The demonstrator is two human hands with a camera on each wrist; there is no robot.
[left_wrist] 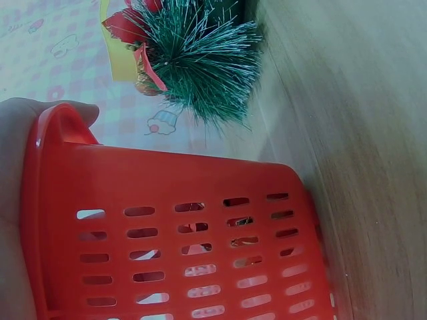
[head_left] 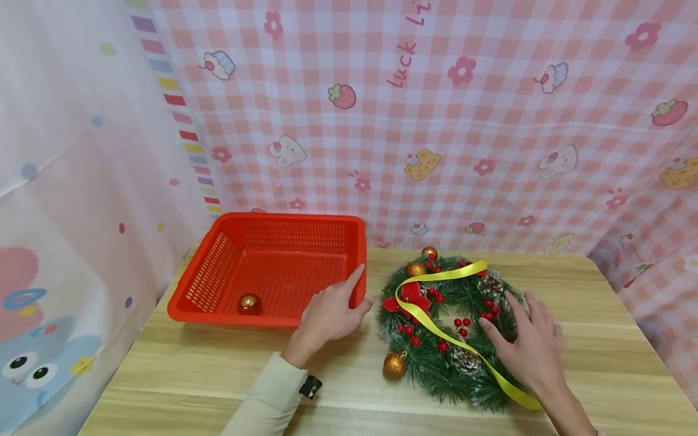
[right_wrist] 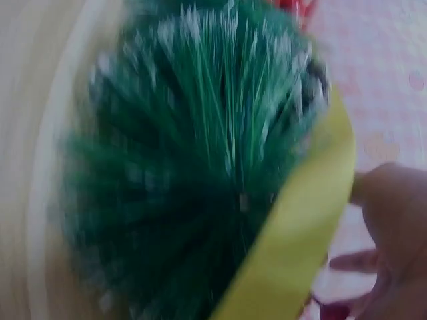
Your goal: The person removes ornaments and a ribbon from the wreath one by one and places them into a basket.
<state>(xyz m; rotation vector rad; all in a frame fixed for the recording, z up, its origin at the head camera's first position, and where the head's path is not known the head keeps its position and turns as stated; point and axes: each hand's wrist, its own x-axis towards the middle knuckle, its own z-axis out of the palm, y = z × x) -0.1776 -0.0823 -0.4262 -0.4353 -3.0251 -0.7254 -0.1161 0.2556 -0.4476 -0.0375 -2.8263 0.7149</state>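
A green wreath [head_left: 436, 387] lies on the table, trimmed with red berries, pinecones, a red bow and orange ornament balls. A yellow ribbon [head_left: 444, 274] runs loosely across it. My right hand [head_left: 531, 345] hovers at the wreath's right side, fingers spread, thumb towards the wreath's centre; the right wrist view is blurred, with the ribbon [right_wrist: 293, 233] close by the hand. My left hand [head_left: 332, 315] grips the right wall of a red plastic basket [head_left: 267, 219] near its front corner, thumb outside the rim. One shiny copper-coloured ball [head_left: 249, 304] lies inside the basket.
The wooden table [head_left: 594, 339] reaches back to a pink checked curtain [head_left: 382, 139]. On the left hangs a white curtain [head_left: 82, 181] with cartoon prints. The basket stands left of the wreath, with a narrow gap between them.
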